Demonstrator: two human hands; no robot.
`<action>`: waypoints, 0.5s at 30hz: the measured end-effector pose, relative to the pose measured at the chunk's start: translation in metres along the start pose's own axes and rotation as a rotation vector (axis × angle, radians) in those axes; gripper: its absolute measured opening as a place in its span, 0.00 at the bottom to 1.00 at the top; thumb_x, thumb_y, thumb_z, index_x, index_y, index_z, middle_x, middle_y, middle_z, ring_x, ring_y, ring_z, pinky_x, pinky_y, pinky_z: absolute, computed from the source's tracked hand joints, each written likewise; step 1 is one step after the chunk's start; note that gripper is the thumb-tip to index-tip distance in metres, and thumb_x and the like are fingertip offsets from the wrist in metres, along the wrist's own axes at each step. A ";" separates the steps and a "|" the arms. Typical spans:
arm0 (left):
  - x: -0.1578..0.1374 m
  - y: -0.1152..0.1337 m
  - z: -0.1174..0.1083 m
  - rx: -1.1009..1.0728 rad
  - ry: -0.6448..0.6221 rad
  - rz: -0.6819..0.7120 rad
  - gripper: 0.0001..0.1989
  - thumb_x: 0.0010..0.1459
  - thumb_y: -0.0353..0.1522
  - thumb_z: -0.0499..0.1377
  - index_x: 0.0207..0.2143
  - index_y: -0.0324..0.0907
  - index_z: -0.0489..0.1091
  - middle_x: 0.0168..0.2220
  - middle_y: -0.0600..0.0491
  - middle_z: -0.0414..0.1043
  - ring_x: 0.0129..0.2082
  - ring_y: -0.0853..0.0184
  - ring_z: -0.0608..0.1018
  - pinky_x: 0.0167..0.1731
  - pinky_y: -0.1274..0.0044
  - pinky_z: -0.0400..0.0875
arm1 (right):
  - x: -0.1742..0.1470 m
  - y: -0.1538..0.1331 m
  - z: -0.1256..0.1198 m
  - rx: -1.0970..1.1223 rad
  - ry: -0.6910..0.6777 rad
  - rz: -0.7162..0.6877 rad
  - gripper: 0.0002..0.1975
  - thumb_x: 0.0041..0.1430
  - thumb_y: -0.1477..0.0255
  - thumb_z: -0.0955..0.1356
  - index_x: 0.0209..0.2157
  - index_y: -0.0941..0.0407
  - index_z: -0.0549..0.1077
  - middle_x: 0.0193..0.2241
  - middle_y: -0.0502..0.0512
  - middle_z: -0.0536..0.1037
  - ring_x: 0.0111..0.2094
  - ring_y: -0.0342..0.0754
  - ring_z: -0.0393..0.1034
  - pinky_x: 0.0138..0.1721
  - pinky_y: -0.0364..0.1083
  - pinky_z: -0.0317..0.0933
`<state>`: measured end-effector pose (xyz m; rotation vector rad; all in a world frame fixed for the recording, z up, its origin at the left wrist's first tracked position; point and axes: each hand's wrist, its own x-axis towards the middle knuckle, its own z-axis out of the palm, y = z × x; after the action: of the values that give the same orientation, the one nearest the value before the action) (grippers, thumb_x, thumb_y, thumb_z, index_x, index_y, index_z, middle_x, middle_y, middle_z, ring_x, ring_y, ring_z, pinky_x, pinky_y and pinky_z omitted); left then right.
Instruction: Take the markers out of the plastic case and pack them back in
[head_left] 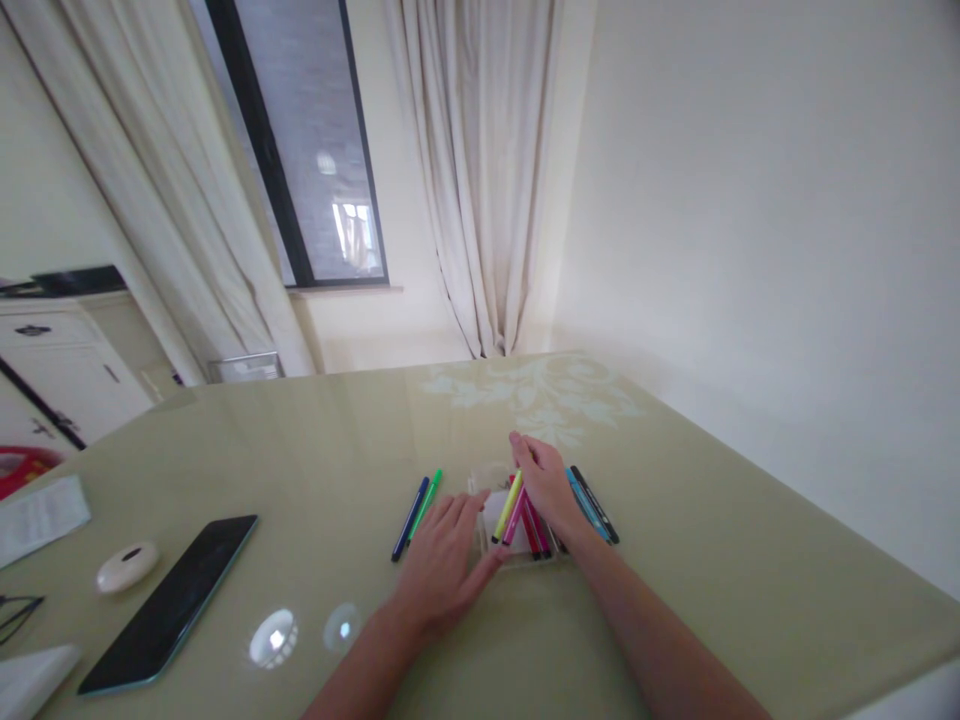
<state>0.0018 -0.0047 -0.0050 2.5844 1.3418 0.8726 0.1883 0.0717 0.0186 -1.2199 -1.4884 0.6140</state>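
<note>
Reaching over a glossy table point(315, 450), a person works with both hands at a shallow, see-through case point(491, 510) of slim coloured pens. The left hand point(444, 560) is spread at the case's near left side, thumb wide of the forefinger, and seems to grip nothing. The right hand point(546, 488) curls over the far ends of a yellow pen point(508, 507) and a pink pen point(514, 517); from where I stand I cannot tell whether it pinches either one. Those two slant across the case, beside some red pens point(535, 530) lying inside it.

By my reading, the work is partway along: the red pens rest within the case, the slanting pair do not lie in line with them, and others are outside. A dark blue pen point(410, 520) and a green pen point(429, 500) lie left of the case, the green one partly hidden. Light blue pens point(589, 506) and a black pen point(597, 505) lie to its right.
</note>
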 end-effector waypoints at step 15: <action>0.000 -0.059 -0.017 0.492 -0.086 -0.518 0.20 0.72 0.30 0.42 0.57 0.42 0.69 0.44 0.43 0.75 0.43 0.58 0.78 0.42 0.70 0.72 | 0.007 0.018 -0.012 -0.398 -0.121 0.028 0.28 0.74 0.58 0.55 0.29 0.55 0.75 0.30 0.58 0.80 0.34 0.51 0.74 0.39 0.48 0.61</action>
<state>-0.0492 0.0286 -0.0109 2.3199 2.2791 0.3729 0.2067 0.0819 0.0097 -1.5299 -1.7532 0.4261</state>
